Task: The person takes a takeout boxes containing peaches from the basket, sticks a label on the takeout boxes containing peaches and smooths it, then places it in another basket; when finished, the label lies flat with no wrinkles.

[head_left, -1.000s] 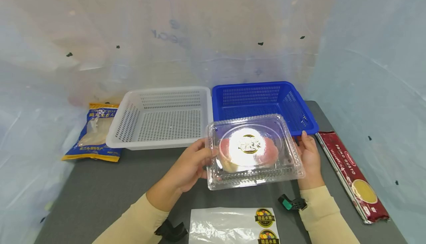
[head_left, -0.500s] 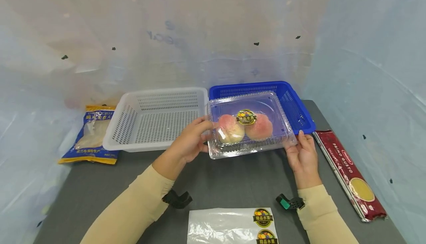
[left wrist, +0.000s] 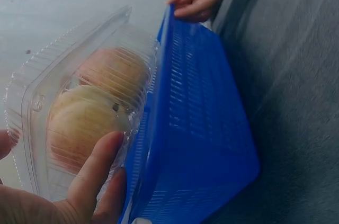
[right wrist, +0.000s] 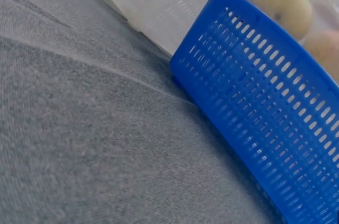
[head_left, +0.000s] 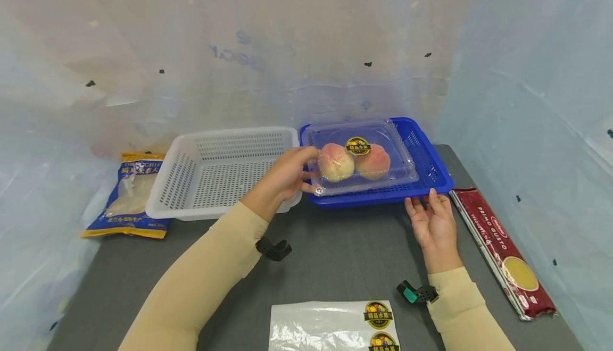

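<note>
A clear plastic clamshell box (head_left: 359, 162) with two peaches (head_left: 337, 162) and a round sticker on its lid hangs over the blue basket (head_left: 431, 173). My left hand (head_left: 287, 178) grips the box by its left edge, thumb on the lid; the left wrist view shows the fingers under the box (left wrist: 90, 102). My right hand (head_left: 431, 220) is off the box, palm up and fingers relaxed, fingertips at the blue basket's front rim. In the right wrist view the blue basket (right wrist: 265, 102) fills the right side.
A white basket (head_left: 177, 181) stands left of the blue one on the grey table (head_left: 335, 255). A blue-and-yellow bag (head_left: 131, 194) lies far left, a red spaghetti pack (head_left: 503, 250) far right. A clear bag with stickers (head_left: 330, 324) lies at the near edge.
The box moved away from me and up over the blue basket. My right hand let go of its right edge and stayed by the basket's front rim; the left hand still carries it.
</note>
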A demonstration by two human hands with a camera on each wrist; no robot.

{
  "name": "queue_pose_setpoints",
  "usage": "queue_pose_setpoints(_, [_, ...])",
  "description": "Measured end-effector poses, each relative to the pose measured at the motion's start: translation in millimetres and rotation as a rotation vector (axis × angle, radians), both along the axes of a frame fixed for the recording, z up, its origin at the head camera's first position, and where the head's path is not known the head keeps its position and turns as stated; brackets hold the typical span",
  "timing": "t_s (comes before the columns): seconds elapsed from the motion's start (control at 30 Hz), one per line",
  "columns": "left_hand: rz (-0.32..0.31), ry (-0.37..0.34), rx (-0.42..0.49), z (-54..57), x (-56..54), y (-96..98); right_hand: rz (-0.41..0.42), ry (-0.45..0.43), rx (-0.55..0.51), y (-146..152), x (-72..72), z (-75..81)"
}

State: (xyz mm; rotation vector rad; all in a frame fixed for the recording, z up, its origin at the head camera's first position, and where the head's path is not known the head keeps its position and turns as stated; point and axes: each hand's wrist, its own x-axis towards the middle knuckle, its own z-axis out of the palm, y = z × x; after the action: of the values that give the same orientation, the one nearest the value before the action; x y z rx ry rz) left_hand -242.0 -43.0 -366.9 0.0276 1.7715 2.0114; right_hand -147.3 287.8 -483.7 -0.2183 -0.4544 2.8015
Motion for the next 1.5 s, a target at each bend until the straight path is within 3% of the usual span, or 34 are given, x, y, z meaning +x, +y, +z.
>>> queue_pose_setpoints(0.33, [0.008,0.007,-0.074,-2.4,-24.7,32.0,0.001,-0.014,0.006,-1.3,0.3,0.9])
queue_pose_setpoints(0.67, [0.035,0.036,-0.188,-18.5,-34.3,60.6,-0.011,-0.012,0.038,-0.1,-0.4,-0.5])
queue_pose_setpoints(0.87, [0.078,0.019,-0.155,-32.5,-46.8,67.7,-0.014,-0.011,0.027,-0.7,-1.9,-1.4])
queue_pose_setpoints(1.1, [0.074,0.014,-0.146,-42.2,-60.6,73.0,-0.009,-0.001,0.023,0.0,-3.1,-3.2])
queue_pose_setpoints(1.5, [0.117,-0.022,-0.208,-50.8,-64.8,82.4,-0.012,0.015,0.047,-0.6,-3.7,-5.5])
